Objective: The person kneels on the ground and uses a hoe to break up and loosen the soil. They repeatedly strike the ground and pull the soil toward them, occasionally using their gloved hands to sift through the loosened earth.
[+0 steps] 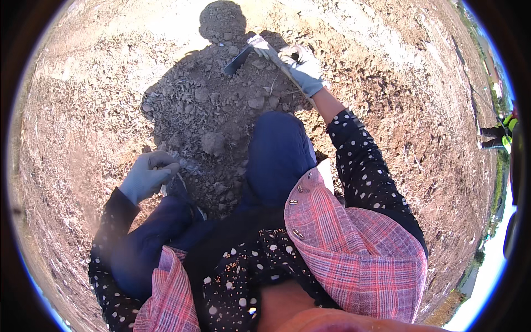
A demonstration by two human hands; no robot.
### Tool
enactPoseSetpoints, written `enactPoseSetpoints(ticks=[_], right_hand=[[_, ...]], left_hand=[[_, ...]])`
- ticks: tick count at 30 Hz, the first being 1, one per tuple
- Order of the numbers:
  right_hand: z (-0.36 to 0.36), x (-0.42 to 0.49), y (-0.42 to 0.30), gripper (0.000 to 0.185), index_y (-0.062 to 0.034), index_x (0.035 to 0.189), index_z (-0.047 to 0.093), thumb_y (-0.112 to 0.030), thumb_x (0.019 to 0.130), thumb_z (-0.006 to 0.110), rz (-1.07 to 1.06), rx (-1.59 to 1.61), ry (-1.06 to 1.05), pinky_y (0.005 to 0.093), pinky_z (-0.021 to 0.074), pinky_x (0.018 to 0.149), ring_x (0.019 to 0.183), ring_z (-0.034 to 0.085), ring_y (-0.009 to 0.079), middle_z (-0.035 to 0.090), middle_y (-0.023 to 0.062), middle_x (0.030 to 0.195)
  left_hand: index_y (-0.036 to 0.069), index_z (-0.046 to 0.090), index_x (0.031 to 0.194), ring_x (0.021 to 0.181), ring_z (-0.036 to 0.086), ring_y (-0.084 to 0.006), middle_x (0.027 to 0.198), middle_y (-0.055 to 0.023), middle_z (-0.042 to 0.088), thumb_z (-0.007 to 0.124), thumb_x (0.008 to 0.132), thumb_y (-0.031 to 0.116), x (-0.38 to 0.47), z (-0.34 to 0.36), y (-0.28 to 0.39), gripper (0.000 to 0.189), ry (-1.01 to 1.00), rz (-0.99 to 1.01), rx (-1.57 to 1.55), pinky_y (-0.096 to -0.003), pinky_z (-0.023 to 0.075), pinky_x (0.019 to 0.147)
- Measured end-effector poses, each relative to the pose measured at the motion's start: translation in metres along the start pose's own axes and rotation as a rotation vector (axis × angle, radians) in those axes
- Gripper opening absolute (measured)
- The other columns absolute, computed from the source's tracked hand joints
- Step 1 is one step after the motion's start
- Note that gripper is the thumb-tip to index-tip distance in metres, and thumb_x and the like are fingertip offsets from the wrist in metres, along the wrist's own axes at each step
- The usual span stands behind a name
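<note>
My right hand (306, 71), in a pale work glove, grips the handle of a short hand hoe at the upper middle. The hoe's dark flat blade (238, 62) meets the loose soil with its lower edge, and pale wrapping (259, 45) covers the joint of blade and handle. The wooden handle runs back beneath my wrist. On the left, my gloved left hand (150, 173) is held above my bent leg, fingers curled in against the thumb. Something small and pale may show between those fingers, but I cannot tell what it is.
Dry, crumbly soil (199, 112) with clods and straw bits lies before me, partly under my shadow. A large clod (213, 143) sits near my raised knee (278, 153). At the far right edge stands another person (498, 135) in dark trousers.
</note>
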State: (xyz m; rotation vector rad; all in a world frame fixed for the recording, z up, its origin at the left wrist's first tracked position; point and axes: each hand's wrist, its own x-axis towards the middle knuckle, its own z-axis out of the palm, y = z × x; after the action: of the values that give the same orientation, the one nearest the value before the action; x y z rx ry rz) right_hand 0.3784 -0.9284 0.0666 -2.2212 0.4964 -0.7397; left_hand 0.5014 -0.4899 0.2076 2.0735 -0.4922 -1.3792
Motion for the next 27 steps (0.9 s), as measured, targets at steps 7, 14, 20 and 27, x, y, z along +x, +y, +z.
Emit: enactPoseSetpoints(ticks=[7, 14, 20, 27], right_hand=[[0.012, -0.055, -0.204, 0.022, -0.0058, 0.108, 0.066, -0.011, 0.086, 0.067, -0.157, 0.796, -0.459, 0.0263, 0.0529, 0.072, 0.087, 0.064, 0.0119, 0.063, 0.0045, 0.100], [0.044, -0.068, -0.255, 0.033, -0.0058, 0.108, 0.067, -0.013, 0.077, 0.076, -0.514, 0.473, -0.222, 0.0344, 0.0537, 0.075, 0.086, 0.066, 0.0246, 0.064, 0.0102, 0.096], [0.058, -0.082, -0.268, 0.031, -0.0057, 0.098, 0.070, -0.017, 0.071, 0.081, -0.389, 0.434, -0.161, 0.0331, 0.0535, 0.069, 0.078, 0.065, 0.0253, 0.063, 0.0101, 0.090], [0.057, -0.089, -0.278, 0.027, -0.0065, 0.082, 0.068, -0.023, 0.065, 0.082, -0.495, 0.362, -0.102, 0.0346, 0.0487, 0.060, 0.067, 0.060, 0.0244, 0.057, 0.0067, 0.077]], left_hand=[[0.004, 0.059, 0.119, 0.039, 0.040, -0.0032, 0.061, 0.0028, 0.052, 0.056, 0.097, 0.040, 0.001, 0.009, 0.046, 0.043, -0.065, 0.316, -0.323, -0.0181, 0.0267, 0.035], [0.004, 0.057, 0.115, 0.041, 0.041, -0.0036, 0.067, -0.0013, 0.057, 0.054, 0.099, 0.032, -0.007, 0.009, 0.025, 0.033, -0.053, 0.441, -0.593, -0.0178, 0.0273, 0.037], [0.000, 0.056, 0.116, 0.041, 0.041, -0.0055, 0.069, -0.0040, 0.057, 0.053, 0.098, 0.031, -0.007, 0.006, 0.011, 0.036, -0.125, 0.547, -0.592, -0.0190, 0.0281, 0.038], [-0.003, 0.055, 0.119, 0.039, 0.044, -0.0090, 0.068, -0.0080, 0.059, 0.051, 0.099, 0.029, 0.003, 0.005, -0.008, 0.038, -0.374, 0.519, -0.800, -0.0208, 0.0302, 0.035]])
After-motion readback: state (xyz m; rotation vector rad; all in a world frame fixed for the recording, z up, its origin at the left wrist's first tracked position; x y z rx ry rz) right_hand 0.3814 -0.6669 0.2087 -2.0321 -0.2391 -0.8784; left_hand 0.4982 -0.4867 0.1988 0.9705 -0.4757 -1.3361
